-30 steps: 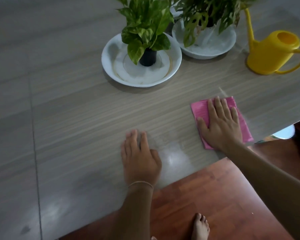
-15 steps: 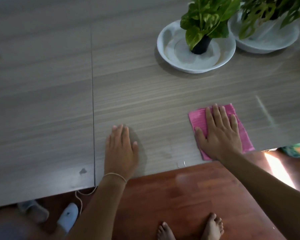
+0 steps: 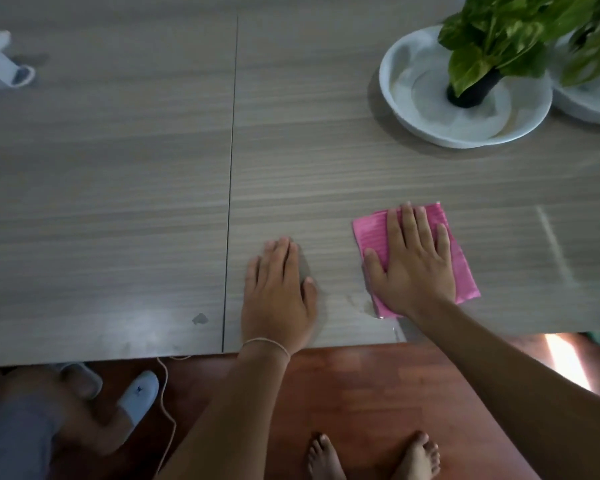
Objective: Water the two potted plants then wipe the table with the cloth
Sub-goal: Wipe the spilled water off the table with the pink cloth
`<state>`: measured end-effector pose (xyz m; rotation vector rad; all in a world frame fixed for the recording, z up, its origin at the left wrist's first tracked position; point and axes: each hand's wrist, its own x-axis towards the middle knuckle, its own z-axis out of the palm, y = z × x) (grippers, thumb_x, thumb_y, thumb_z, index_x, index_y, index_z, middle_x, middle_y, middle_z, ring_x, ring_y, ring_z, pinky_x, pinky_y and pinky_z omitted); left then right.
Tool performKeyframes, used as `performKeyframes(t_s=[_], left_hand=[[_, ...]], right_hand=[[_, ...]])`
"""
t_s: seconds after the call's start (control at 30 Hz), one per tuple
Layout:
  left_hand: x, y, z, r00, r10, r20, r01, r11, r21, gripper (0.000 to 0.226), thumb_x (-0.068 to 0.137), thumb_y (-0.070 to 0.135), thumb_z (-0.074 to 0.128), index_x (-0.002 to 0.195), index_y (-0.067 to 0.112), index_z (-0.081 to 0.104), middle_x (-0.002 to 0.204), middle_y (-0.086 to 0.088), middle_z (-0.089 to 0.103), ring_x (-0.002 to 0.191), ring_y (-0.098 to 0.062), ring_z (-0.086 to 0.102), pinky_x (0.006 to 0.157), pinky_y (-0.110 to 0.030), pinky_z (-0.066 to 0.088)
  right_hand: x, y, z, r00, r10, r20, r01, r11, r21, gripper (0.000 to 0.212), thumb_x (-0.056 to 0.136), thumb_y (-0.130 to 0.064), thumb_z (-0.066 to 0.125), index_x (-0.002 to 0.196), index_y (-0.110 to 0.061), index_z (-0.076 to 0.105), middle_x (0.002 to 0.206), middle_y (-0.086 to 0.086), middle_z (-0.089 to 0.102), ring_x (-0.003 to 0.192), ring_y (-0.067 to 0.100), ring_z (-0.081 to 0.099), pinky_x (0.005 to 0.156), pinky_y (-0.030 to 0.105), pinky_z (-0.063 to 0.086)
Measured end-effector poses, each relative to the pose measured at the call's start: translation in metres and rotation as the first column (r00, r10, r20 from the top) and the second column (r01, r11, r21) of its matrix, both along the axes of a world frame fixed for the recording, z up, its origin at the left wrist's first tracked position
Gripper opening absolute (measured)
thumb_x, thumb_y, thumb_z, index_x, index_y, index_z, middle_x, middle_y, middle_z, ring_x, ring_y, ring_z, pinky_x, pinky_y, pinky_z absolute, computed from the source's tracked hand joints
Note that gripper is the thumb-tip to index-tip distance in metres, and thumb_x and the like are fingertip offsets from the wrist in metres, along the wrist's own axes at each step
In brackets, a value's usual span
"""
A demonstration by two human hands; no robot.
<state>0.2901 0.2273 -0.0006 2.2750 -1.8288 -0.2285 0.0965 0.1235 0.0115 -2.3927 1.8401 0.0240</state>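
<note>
A folded pink cloth [image 3: 371,233] lies flat near the front edge of the grey wood-grain table [image 3: 118,202]. My right hand [image 3: 413,265] presses on it with straight fingers. To its left, my left hand [image 3: 278,292] rests flat on the bare tabletop. A green potted plant [image 3: 492,39] stands in a white dish [image 3: 426,123] at the back right. Only the white dish [image 3: 589,109] and some leaves of the second plant show at the right edge. A small wet patch glistens just left of the cloth.
A seam [image 3: 231,181] runs front to back through the tabletop left of my hands. A pale blurred object [image 3: 0,64] lies at the far left. Below the table edge are red wood floor, my bare feet, a cord, and another person's leg in a white slipper [image 3: 136,396].
The view has swung left, so the yellow watering can has left the frame. My right hand has slid the cloth leftward along the table, and my left hand has shifted left with it.
</note>
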Motion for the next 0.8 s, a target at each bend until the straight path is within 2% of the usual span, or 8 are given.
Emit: performKeyframes(t_s=[0.17,0.37,0.5,0.8], left_hand=[[0.001,0.000,0.001,1.000,-0.013,-0.005,0.013,1.000,-0.014,0.061,0.100,0.035,0.034,0.154,0.006,0.038,0.162,-0.011,0.036,0.155,-0.026,0.024,0.126,-0.050,0.020],[0.003,0.001,0.000,1.000,-0.014,-0.028,0.013,1.000,-0.028,0.063,0.100,0.034,0.038,0.155,0.004,0.035,0.164,-0.012,0.033,0.156,-0.026,0.022,0.124,-0.051,0.025],[0.002,0.001,-0.002,1.000,0.001,-0.004,-0.001,0.999,-0.035,0.066,0.098,0.034,0.043,0.155,0.001,0.035,0.164,-0.013,0.032,0.155,-0.026,0.023,0.124,-0.050,0.025],[0.003,0.001,-0.009,1.000,0.009,0.004,-0.008,0.997,-0.081,0.068,0.094,0.036,0.048,0.150,-0.002,0.043,0.163,-0.013,0.034,0.153,-0.027,0.029,0.122,-0.048,0.026]], right_hand=[[0.051,-0.038,0.002,0.998,0.045,0.032,-0.045,0.999,0.008,0.082,0.095,-0.059,0.020,0.161,-0.010,0.018,0.171,0.012,0.012,0.158,0.029,0.005,0.127,0.052,0.003],[0.121,-0.117,0.002,0.998,0.057,0.031,-0.058,0.998,0.018,0.080,0.097,-0.058,0.019,0.162,-0.012,0.014,0.171,0.011,0.007,0.159,0.027,0.002,0.127,0.051,0.001],[0.156,-0.167,0.003,0.998,0.057,0.031,-0.057,0.998,0.023,0.080,0.097,-0.057,0.022,0.162,-0.011,0.016,0.171,0.011,0.011,0.158,0.027,0.004,0.127,0.052,0.001],[0.172,-0.213,0.000,0.995,0.095,0.027,-0.095,0.995,-0.005,0.079,0.097,-0.059,0.020,0.161,-0.013,0.019,0.170,0.011,0.015,0.158,0.029,0.007,0.127,0.050,0.002]])
